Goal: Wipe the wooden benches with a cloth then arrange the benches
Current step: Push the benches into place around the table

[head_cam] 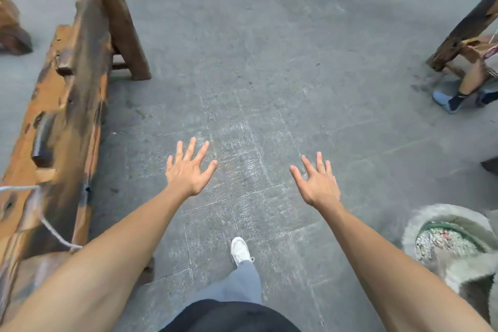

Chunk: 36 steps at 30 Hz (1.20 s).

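Two bare hands, left hand (188, 170) and right hand (318, 183), fingers spread. One long wooden bench (62, 105) left of the fingers. One stone planter (452, 240) right of them. One white shoe (240, 250) below.

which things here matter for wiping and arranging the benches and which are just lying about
Belongs to the job:
- long wooden bench on the left
- wooden bench on the right
- left hand and right hand, both open and empty
No cloth is in view.

Just lying about:
- stone basin holding gravel
- rope across the long bench
- another person's foot in a blue shoe
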Tool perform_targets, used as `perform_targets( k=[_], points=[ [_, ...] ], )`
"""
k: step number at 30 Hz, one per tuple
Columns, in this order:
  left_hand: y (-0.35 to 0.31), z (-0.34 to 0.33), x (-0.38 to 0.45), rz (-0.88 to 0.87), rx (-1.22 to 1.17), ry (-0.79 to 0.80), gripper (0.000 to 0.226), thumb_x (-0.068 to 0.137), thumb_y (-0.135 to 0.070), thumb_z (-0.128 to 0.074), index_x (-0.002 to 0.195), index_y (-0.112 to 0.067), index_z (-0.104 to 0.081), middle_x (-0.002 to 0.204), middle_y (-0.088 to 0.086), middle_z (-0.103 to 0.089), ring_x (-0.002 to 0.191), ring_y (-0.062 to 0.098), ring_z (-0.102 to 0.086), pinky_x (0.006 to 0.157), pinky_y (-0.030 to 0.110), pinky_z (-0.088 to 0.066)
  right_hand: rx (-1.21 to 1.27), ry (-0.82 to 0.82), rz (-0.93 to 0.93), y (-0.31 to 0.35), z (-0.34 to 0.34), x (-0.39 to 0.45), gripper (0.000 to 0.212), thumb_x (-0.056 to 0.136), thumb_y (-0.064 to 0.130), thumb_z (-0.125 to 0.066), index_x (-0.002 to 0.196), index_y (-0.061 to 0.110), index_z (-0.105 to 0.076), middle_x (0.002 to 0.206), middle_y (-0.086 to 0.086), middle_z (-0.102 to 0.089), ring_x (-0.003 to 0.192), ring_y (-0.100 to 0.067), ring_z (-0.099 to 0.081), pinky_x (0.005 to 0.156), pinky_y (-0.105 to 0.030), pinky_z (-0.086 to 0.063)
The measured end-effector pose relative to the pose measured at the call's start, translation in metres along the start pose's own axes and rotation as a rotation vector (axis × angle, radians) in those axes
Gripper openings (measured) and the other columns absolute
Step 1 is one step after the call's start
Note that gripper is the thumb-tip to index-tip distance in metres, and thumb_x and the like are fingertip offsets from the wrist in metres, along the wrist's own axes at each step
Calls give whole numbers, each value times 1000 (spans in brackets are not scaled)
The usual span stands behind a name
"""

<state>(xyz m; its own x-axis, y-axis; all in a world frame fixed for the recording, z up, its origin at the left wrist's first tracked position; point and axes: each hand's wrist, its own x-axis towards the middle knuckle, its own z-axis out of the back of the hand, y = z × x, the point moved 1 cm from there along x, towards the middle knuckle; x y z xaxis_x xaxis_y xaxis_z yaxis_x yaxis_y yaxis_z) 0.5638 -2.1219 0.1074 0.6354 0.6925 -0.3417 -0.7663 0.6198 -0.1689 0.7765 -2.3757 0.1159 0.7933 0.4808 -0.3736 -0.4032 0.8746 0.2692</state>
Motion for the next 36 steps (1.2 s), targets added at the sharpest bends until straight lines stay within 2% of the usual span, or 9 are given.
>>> perform_targets(
  k=[5, 9, 14, 18, 23, 26, 28, 31, 36],
  points=[
    [-20, 29, 93, 155, -22, 72, 68, 96, -69, -17, 157, -45, 1, 168, -5, 12, 155, 29, 13, 125, 55, -7, 9, 34, 63, 3, 51, 114, 71, 95, 74, -26, 158, 41, -20, 170, 7, 7, 157, -22, 1, 125, -49, -15],
    [-57, 48, 166, 162, -15, 114, 71, 95, -68, -23, 156, -45, 4, 167, -6, 14, 155, 28, 12, 125, 55, -8, -39, 32, 132, -6, 88, 206, 65, 99, 65, -32, 158, 40, -21, 170, 5, 8, 157, -24, 1, 125, -50, -17],
    [-104, 68, 275, 164, -53, 71, 71, 95, -67, -26, 156, -47, 4, 167, -8, 13, 155, 28, 11, 125, 54, -9, -95, 38, 175, 0, 135, 349, 59, 102, 60, -32, 158, 40, -25, 170, 3, 5, 157, -25, 0, 125, -48, -16],
    [-136, 101, 368, 250, -83, 43, 72, 95, -65, -30, 156, -46, 3, 167, -8, 14, 155, 28, 11, 125, 54, -9, -59, 35, 272, 41, 180, 463, 59, 102, 60, -31, 157, 41, -25, 170, 5, 5, 157, -23, 2, 125, -47, -16],
    [-170, 153, 463, 301, -162, -32, 73, 96, -62, -34, 156, -46, 4, 167, -9, 14, 155, 28, 9, 124, 55, -12, -139, 100, 455, 98, 232, 576, 60, 102, 61, -30, 158, 42, -21, 170, 6, 7, 157, -22, 3, 125, -47, -17],
    [-181, 171, 510, 283, -183, -49, 74, 96, -59, -37, 155, -47, 6, 167, -10, 14, 156, 29, 3, 122, 56, -22, -154, 126, 492, 128, 244, 638, 60, 102, 60, -30, 158, 41, -21, 170, 5, 5, 157, -24, 3, 126, -47, -15],
    [-179, 177, 546, 295, -207, -26, 74, 96, -58, -38, 154, -49, 7, 166, -13, 16, 156, 29, -1, 116, 56, -33, -171, 144, 526, 154, 246, 685, 61, 102, 61, -30, 158, 40, -21, 170, 4, 5, 157, -24, 3, 126, -47, -14],
    [-164, 181, 603, 320, -192, 4, 75, 97, -57, -39, 154, -50, 8, 166, -13, 17, 156, 28, -3, 112, 54, -40, -186, 157, 567, 196, 248, 749, 61, 102, 61, -30, 159, 40, -19, 170, 4, 5, 157, -23, 3, 126, -47, -14],
    [-121, 209, 703, 487, -310, 81, 76, 98, -54, -41, 154, -49, 9, 165, -15, 20, 156, 29, -2, 115, 54, -34, -263, 221, 584, 275, 269, 853, 62, 103, 61, -28, 160, 40, -14, 169, 6, 9, 157, -23, 3, 124, -50, -19]
  ],
)
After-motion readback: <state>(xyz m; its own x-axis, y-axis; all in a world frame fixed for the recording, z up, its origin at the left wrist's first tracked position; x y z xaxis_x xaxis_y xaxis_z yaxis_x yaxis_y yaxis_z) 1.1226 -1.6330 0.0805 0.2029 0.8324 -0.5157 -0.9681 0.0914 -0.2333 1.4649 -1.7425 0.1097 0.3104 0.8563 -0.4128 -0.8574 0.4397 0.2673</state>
